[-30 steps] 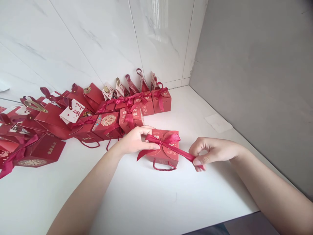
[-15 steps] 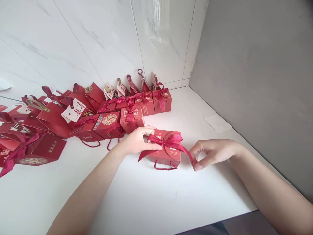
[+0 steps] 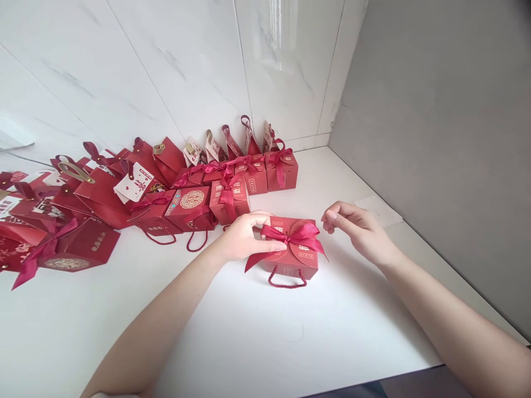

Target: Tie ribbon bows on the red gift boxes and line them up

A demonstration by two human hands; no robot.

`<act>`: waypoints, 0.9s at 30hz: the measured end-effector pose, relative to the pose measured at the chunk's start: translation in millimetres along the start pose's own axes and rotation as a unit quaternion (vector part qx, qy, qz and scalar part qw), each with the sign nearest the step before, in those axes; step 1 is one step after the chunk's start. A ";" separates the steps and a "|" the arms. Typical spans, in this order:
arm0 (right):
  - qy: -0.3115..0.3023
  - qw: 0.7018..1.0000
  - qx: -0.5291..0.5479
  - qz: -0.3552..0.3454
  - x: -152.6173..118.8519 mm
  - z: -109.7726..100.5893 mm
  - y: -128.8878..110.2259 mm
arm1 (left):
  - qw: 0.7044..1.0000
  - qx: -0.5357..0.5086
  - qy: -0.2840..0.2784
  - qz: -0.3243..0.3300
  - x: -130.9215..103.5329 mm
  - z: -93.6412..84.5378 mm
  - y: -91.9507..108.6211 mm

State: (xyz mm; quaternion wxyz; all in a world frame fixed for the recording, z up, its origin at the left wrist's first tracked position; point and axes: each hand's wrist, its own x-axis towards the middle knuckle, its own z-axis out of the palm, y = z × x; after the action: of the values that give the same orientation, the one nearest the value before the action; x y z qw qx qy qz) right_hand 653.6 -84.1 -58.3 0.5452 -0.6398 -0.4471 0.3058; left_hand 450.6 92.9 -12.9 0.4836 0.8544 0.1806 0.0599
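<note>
A red gift box [image 3: 295,262] with gold lettering stands on the white table, a rope handle hanging at its near side. A crimson ribbon bow [image 3: 305,235] is tied across its top. My left hand [image 3: 244,236] grips the box's left side, thumb lying on the lid beside the knot and fingers behind, partly hidden. To the right of the box, raised a little and apart from it, my right hand [image 3: 352,224] is loosely curled and open, with nothing visible in it. One ribbon tail hangs over the box's right edge, another sticks out to the left.
Several red gift boxes with bows [image 3: 230,202] stand in rows behind and to the left. Tent-shaped red boxes with strap loops [image 3: 103,193] crowd the far left. A tiled wall [image 3: 199,66] rises behind, a grey panel [image 3: 435,121] at right. A pale sheet [image 3: 384,211] lies near the panel.
My right hand has let go of the right ribbon tail and moved up and away from the box. My left hand keeps its hold. The view has shifted slightly.
</note>
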 end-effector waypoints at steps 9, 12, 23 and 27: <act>0.078 0.955 -0.180 -0.221 -7.7 13.9 -2.2 | 1.000 -0.010 -0.009 -0.006 0.8 0.6 -0.9; 0.030 0.912 -0.280 -0.299 -12.3 19.0 -5.5 | 1.000 -0.002 -0.012 -0.008 0.7 0.7 -0.9; -0.032 0.877 -0.321 -0.357 -17.0 29.7 -5.2 | 1.000 -0.017 -0.004 0.017 0.9 1.8 1.3; -0.030 0.880 -0.311 -0.357 -16.2 28.2 -4.7 | 1.000 -0.015 -0.003 0.011 0.6 1.6 1.2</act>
State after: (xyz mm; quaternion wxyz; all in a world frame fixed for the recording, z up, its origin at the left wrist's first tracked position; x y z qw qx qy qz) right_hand 621.0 -86.8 -61.5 0.3768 -0.5639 -0.7335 -0.0454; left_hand 451.9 91.2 -12.7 0.4958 0.8495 0.1683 0.0653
